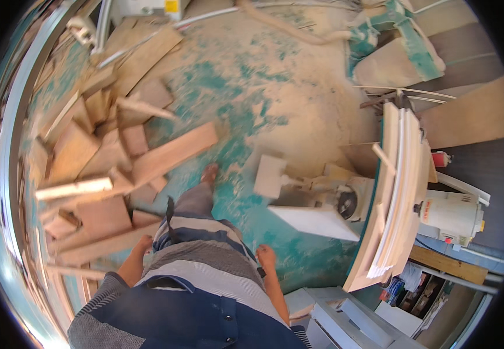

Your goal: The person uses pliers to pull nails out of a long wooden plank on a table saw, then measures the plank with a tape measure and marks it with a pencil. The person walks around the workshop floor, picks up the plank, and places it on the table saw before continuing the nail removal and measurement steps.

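My left hand (142, 244) hangs low at my left side, close to the edge of a heap of wooden offcuts (103, 215). On the other side, my right hand (266, 256) hangs beside my hip, with a dark band (262, 272) around the wrist. Nothing held shows in either hand. Both are small and seen from above, so how their fingers are set is unclear. A long reddish-brown board (173, 152) lies slanted across the heap, its far end near my forward foot (209, 173).
Sawdust covers much of the green floor (205, 87). Right of me stands a machine with white panels (316, 221), beside a rack of long pale boards (394, 192). A grey cabinet (345, 323) is near my right arm. A hose (287, 26) runs along the far side to a dusty green bag (397, 49).
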Available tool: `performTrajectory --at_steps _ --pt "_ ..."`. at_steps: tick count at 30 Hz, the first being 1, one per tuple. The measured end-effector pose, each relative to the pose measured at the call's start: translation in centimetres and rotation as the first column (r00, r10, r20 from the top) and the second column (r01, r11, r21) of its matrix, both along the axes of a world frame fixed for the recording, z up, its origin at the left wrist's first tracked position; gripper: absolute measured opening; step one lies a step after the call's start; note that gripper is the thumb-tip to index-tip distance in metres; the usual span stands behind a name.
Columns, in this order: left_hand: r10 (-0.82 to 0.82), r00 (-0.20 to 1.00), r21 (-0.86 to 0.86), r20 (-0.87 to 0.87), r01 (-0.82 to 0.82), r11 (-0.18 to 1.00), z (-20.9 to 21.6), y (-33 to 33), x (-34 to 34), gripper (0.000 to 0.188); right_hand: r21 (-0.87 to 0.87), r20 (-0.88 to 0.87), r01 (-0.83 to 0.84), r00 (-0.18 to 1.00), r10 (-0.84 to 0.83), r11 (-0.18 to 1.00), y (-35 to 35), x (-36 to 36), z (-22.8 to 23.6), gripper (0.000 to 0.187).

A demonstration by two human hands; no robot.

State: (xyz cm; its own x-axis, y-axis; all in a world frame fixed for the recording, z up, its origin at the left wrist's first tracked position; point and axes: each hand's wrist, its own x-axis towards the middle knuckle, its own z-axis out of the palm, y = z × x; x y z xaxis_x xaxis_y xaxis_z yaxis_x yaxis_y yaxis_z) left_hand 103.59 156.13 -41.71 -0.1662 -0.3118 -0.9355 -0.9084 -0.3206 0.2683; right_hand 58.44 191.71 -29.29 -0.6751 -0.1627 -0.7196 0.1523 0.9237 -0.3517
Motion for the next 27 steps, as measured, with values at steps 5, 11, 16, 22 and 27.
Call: performTrajectory --at_steps 5,11,16,22,27 --pt "0.081 0.984 -0.290 -0.156 -0.124 0.949 2.9 -17.0 -17.7 0.031 0.056 -0.269 -0.175 0.945 0.184 0.983 -6.7 -7.8 0.4 0.035" --pt "-0.400 0.915 -0.687 -0.055 0.256 0.680 8.8 -34.5 -44.6 0.028 -0.332 0.159 0.505 0.863 -0.480 0.797 -17.7 -23.5 1.3 0.040" --pt "-0.447 0.838 -0.670 -0.312 0.139 0.730 9.6 -39.1 -65.1 0.034 -0.498 0.046 0.243 0.966 -0.255 0.832 -30.4 -39.9 -2.1 0.042" --pt "-0.591 0.799 -0.639 -0.109 0.399 0.658 6.5 -39.3 -78.5 0.035 -0.336 -0.228 -0.470 0.881 0.414 0.816 -44.2 -58.1 -0.3 0.035" --pt "-0.338 0.935 -0.454 -0.108 0.256 0.853 4.6 -40.7 -80.9 0.040 -0.301 -0.221 -0.428 0.901 0.374 0.852 -48.7 -71.6 3.4 0.037"
